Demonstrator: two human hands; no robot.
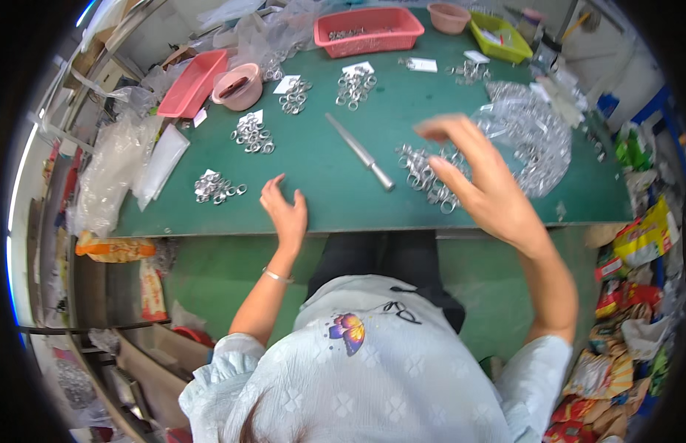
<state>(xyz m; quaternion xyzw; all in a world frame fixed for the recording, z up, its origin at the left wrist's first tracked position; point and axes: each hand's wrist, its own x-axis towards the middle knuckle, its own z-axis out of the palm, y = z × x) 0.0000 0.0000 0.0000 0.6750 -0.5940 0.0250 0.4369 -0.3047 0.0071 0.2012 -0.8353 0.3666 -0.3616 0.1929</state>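
My left hand (285, 213) rests near the front edge of the green table (321, 177), fingers apart and holding nothing. My right hand (479, 181) is raised above a loose heap of metal rings (426, 173), fingers spread, empty. A metal rod (360, 151) lies diagonally between the hands. Small piles of rings (217, 187) with white tags sit in rows toward the left and back. A large mound of rings on clear plastic (531, 133) lies to the right of my right hand.
A red basket (369, 31) holding rings, a pink tray (193, 83), a pink bowl (237, 85), another bowl (448, 16) and a yellow-green tray (500, 37) stand at the back. Clear plastic bags (121, 162) lie at the left. Colourful packets (623, 325) crowd the floor at right.
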